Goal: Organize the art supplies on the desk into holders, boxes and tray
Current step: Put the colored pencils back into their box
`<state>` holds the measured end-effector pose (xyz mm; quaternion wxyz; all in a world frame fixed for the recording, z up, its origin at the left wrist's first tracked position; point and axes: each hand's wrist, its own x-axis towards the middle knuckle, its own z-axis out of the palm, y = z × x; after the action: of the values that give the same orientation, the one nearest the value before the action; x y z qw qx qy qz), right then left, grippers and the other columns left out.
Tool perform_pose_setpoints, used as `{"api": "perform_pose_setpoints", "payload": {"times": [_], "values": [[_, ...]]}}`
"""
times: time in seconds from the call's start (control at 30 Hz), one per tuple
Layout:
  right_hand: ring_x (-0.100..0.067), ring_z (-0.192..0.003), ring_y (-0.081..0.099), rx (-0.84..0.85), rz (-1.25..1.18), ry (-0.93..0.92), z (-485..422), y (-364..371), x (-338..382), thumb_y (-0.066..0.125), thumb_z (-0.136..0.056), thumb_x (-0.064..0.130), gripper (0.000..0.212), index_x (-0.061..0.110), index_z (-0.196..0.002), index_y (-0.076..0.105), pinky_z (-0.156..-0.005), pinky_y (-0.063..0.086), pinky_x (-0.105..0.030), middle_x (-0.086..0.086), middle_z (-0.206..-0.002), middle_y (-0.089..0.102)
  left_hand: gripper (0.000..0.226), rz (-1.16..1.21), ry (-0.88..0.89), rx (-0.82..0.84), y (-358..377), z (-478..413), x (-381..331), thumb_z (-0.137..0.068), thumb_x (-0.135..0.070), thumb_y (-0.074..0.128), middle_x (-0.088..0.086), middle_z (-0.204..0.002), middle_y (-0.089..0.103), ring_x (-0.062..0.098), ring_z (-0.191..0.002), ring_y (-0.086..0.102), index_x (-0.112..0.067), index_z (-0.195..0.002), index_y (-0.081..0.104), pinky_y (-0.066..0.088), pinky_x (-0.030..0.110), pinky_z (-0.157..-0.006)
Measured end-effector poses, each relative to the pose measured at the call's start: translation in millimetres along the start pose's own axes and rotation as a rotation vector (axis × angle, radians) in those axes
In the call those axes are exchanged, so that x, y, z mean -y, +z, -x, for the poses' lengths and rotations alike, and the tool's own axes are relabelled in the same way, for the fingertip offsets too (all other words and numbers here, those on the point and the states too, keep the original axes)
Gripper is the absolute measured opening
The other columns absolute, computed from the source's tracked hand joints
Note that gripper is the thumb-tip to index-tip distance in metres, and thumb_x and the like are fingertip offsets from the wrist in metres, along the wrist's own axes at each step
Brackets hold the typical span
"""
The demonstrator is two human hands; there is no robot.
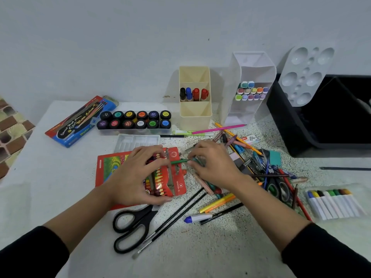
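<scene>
Left hand [136,173] grips pencil box [112,167], part full, desk centre. Right hand [214,165] pinches green pencil [178,161] at its mouth. Far edge: cream holder [195,111] has four markers [193,94], white holder [234,101] has highlighters [252,91].

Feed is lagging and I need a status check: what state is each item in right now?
Red cardboard pencil box: open, pencils inside, held by left hand.
Green coloured pencil: pinched by right hand.
Cream plastic holder: upright, four markers in middle compartment.
White translucent holder: upright, pastel markers inside.
Black paint pots: capped.
</scene>
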<state>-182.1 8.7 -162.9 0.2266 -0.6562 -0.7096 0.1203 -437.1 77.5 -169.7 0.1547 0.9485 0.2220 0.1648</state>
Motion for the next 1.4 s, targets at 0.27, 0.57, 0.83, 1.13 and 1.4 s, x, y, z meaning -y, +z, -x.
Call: {"api": "perform_pose_setpoints", "payload": {"times": [0.27,0.57,0.83,1.13,1.4], "values": [[-0.014,-0.102,0.049,0.049,0.019,-0.047,-9,7,12,0.065,-0.095,0.03,0.012,0.026,-0.102,0.074,-0.089,0.032,-0.042,0.012,-0.098,0.061,0.082,0.013,-0.006,0.045,-2,-4,-1,-0.068,-0.081,0.071,-0.004,-0.142,0.041,0.018,-0.132,0.041,-0.032,-0.131,0.054,0.04,0.045,-0.107],[-0.014,-0.088,0.058,0.073,-0.139,-0.028,-21,12,16,0.075,-0.087,0.027,0.006,0.022,-0.09,0.079,-0.087,0.048,-0.048,0.011,-0.087,0.062,0.081,0.003,0.001,0.045,0,-9,-5,-0.068,-0.082,0.071,-0.005,-0.137,0.045,0.015,-0.131,0.042,-0.03,-0.128,0.055,0.037,0.043,-0.109],[-0.029,-0.102,0.057,-0.217,0.384,0.134,-40,-26,-31,0.063,-0.088,0.011,0.02,0.01,-0.103,0.075,-0.082,0.047,-0.043,-0.005,-0.104,0.071,0.082,-0.004,0.007,0.017,1,-8,-5,-0.068,-0.081,0.071,-0.003,-0.139,0.046,0.015,-0.132,0.041,-0.028,-0.129,0.057,0.039,0.043,-0.108],[-0.028,-0.097,0.057,-0.313,0.38,0.027,-30,-21,-39,0.075,-0.083,0.004,0.017,0.014,-0.097,0.078,-0.074,0.037,-0.04,-0.001,-0.095,0.072,0.08,0.014,-0.008,0.019,1,-8,-4,-0.067,-0.081,0.072,-0.007,-0.139,0.045,0.014,-0.134,0.04,-0.03,-0.127,0.056,0.038,0.042,-0.109],[-0.012,-0.083,0.051,0.143,0.098,-0.298,-1,-21,-8,0.065,-0.091,0.009,0.022,0.016,-0.108,0.077,-0.075,0.041,-0.029,0.003,-0.092,0.061,0.08,0.045,-0.017,0.0,1,-8,-3,-0.065,-0.08,0.074,-0.008,-0.138,0.046,0.013,-0.133,0.042,-0.032,-0.125,0.054,0.04,0.043,-0.108]]}}
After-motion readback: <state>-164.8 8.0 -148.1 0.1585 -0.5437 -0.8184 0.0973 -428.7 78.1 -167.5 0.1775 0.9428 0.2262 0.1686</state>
